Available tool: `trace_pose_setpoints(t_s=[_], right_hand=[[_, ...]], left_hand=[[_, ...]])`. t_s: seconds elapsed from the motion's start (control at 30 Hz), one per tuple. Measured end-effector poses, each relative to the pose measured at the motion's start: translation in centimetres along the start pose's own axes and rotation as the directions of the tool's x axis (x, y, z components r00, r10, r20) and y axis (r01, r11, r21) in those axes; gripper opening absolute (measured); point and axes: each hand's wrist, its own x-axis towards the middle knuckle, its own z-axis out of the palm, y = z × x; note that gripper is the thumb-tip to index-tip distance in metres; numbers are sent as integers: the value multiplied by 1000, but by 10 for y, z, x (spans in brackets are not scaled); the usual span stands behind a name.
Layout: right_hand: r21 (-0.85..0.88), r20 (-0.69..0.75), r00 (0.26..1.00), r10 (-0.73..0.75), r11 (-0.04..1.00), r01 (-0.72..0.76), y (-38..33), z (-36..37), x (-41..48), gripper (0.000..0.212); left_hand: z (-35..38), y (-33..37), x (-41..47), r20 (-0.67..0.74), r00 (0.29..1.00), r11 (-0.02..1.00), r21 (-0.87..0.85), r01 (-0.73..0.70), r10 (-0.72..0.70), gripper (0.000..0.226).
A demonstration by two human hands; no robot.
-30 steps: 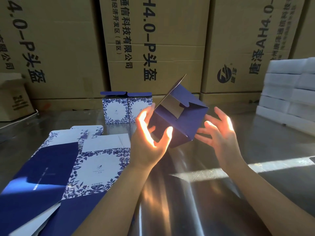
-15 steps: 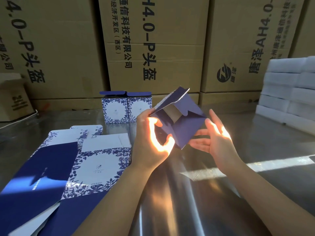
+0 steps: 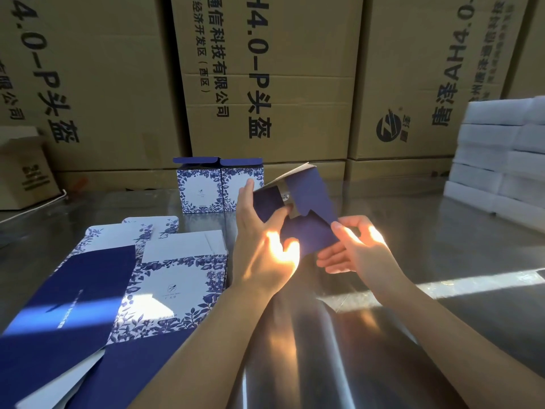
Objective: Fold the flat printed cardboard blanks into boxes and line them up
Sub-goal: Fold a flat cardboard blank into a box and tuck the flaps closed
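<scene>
Both hands are up over the table holding one half-folded box (image 3: 309,202), dark blue side toward the camera. Left hand (image 3: 262,249) grips its left side, fingers curled round the back edge and thumb pressed on a small flap. Right hand (image 3: 362,252) pinches the lower right corner, thumb on top and fingers under. The flaps are partly tucked; a narrow gap between them shows a bit of the dim inside, contents not visible. Flat blanks (image 3: 177,278) lie spread on the metal table (image 3: 427,349) left of the forearms, some print-up (white with blue floral), some plain blue, overlapping. Two finished boxes (image 3: 200,187) stand upright and touching side by side at the far edge of the table, tops closed, insides hidden. Behind them is a wall of big brown cartons (image 3: 280,84) with black print. Small brown carton (image 3: 23,172) sits far left. White foam blocks (image 3: 501,160) are stacked far right.
</scene>
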Motion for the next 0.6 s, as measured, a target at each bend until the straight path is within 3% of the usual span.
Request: trace_pose_setpoints(t_s=[0.17,0.37,0.5,0.6], right_hand=[[-39,16,1000,1,999,-1,7,5,0,13],[-59,35,999,-10,998,12,9,8,-1,21],[-165,35,998,53,985,-46,10,6,-3,46],[-245,5,985,174,955,-168,12,2,-1,67]], left_hand=[[-1,3,0,56,995,993,86,75,-79,41],[0,2,1,53,997,998,3,57,-57,34],[1,0,0,25,999,995,-91,-33,36,30],[1,3,-3,51,993,986,-140,-96,104,33]])
